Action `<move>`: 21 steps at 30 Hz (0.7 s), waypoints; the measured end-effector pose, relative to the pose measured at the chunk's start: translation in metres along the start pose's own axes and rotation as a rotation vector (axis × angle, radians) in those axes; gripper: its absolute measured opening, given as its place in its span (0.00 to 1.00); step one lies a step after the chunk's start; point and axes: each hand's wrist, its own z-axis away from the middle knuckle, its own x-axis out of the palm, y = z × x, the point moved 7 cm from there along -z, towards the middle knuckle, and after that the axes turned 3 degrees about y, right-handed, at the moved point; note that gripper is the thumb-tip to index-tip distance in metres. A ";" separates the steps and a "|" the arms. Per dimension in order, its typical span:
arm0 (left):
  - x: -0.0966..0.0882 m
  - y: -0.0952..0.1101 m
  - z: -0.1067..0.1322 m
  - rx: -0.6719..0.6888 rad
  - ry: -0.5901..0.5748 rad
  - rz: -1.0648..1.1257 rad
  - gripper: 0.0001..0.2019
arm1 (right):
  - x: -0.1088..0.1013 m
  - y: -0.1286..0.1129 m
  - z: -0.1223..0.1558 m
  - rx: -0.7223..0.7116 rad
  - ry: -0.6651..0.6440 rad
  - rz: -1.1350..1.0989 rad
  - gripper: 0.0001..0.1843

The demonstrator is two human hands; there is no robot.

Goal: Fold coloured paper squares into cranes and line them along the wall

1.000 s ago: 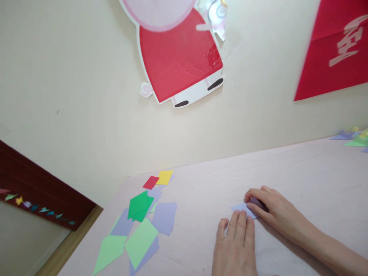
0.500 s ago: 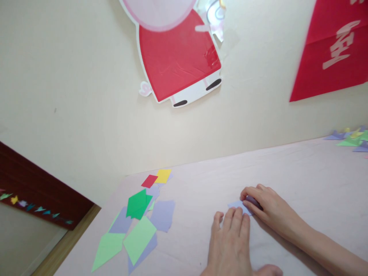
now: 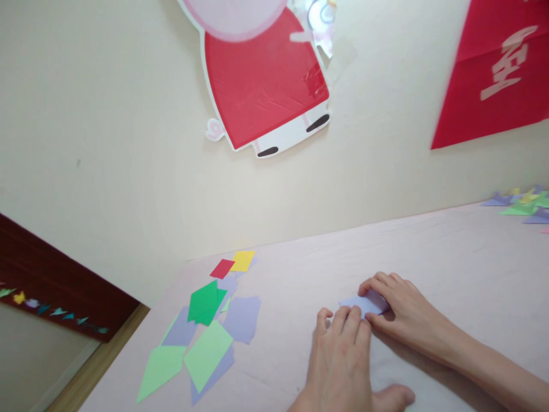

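Note:
A small lilac piece of paper (image 3: 364, 302) lies on the pale pink table (image 3: 450, 257). My left hand (image 3: 343, 360) rests flat with its fingers stretched out, the fingertips pressing the paper's near edge. My right hand (image 3: 398, 309) comes in from the right and curls over the paper's right side, fingers pressed on it. Part of the paper is hidden under both hands.
Several loose folded papers lie at the table's left end: green (image 3: 206, 303), light green (image 3: 208, 355), lilac (image 3: 242, 319), red (image 3: 222, 268), yellow (image 3: 242, 261). More folded pieces (image 3: 523, 203) sit at the far right. Posters hang on the wall behind; a dark red board (image 3: 51, 286) stands left.
My left hand has slid forward onto the paper's edge. My right hand has shifted slightly and flattened, showing more of the lilac paper. The view has drifted a little.

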 end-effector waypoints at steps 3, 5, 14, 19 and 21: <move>0.000 0.001 0.000 0.009 0.022 -0.028 0.39 | 0.001 0.001 -0.001 0.010 -0.005 0.007 0.12; -0.002 0.001 0.001 0.008 0.047 -0.063 0.38 | 0.001 0.003 -0.002 0.019 -0.018 0.002 0.15; -0.018 -0.014 0.011 0.002 0.240 -0.232 0.32 | -0.002 0.029 -0.001 0.100 -0.058 -0.342 0.32; -0.016 -0.024 0.007 -0.043 0.350 -0.197 0.24 | -0.002 0.039 0.001 0.193 -0.063 -0.524 0.34; -0.019 -0.027 0.001 -0.099 0.387 -0.141 0.25 | -0.002 0.041 0.001 0.218 -0.068 -0.590 0.33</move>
